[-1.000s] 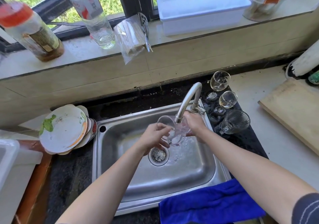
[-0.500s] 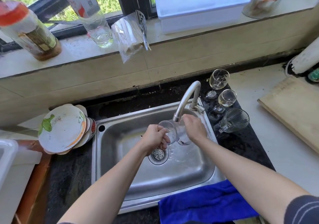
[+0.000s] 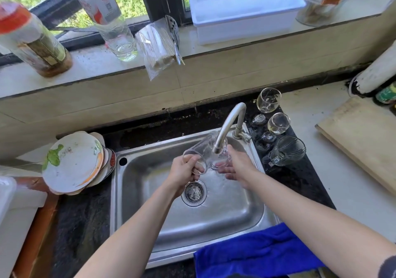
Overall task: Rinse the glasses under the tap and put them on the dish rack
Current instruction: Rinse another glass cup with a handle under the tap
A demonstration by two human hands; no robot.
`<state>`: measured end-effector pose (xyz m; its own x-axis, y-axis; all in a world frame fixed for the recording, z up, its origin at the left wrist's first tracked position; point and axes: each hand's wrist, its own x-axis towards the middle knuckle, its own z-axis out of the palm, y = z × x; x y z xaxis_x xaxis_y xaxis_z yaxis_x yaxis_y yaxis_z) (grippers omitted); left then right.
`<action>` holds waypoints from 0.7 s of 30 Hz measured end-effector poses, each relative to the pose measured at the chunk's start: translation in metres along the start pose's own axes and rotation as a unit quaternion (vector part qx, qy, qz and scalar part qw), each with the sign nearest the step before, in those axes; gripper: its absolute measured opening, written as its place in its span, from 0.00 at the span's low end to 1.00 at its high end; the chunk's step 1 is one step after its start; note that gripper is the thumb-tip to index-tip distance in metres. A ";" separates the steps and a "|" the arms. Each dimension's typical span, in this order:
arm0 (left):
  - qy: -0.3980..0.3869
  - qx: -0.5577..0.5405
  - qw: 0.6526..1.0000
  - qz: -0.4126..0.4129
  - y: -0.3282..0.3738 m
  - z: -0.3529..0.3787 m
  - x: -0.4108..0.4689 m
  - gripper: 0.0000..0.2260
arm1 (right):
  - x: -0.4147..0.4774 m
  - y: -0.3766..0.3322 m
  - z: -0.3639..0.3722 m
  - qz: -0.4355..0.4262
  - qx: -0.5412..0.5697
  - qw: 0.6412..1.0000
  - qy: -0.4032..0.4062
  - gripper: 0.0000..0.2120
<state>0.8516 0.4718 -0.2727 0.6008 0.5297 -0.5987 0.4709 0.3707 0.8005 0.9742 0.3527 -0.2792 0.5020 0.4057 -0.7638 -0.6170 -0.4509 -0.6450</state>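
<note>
Left grip (image 3: 184, 171) pinches the rim of a clear glass (image 3: 202, 153), tilted under the tap (image 3: 228, 125) above the sink (image 3: 225, 209); right grip (image 3: 236, 166) is spread beside its base. Three more glasses (image 3: 278, 123) stand right of the tap.

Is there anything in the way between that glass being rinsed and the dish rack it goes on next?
No dish rack is visible, so that path cannot be judged. The glass, gripped by the left hand, lies tilted under the tap over the sink.
</note>
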 end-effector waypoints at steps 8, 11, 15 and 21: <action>-0.187 0.065 0.978 -0.069 0.002 -0.025 -0.007 0.22 | 0.001 -0.006 -0.017 -0.126 -0.040 0.991 -0.028 0.11; -0.243 -0.010 0.961 -0.131 0.006 -0.028 -0.007 0.27 | 0.000 -0.002 -0.022 -0.184 -0.088 0.979 -0.016 0.09; -0.193 0.039 0.974 -0.113 0.000 0.009 -0.009 0.28 | -0.005 0.011 -0.015 -0.250 -0.154 0.955 -0.033 0.06; -0.080 0.172 0.982 -0.008 -0.012 0.017 0.001 0.27 | -0.022 -0.005 -0.033 -0.190 -0.125 0.969 -0.093 0.10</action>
<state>0.8575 0.4545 -0.2836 0.6724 0.3884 -0.6300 0.6552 0.0835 0.7508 0.9864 0.3203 -0.2602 0.5325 0.7055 -0.4677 -0.2312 -0.4103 -0.8821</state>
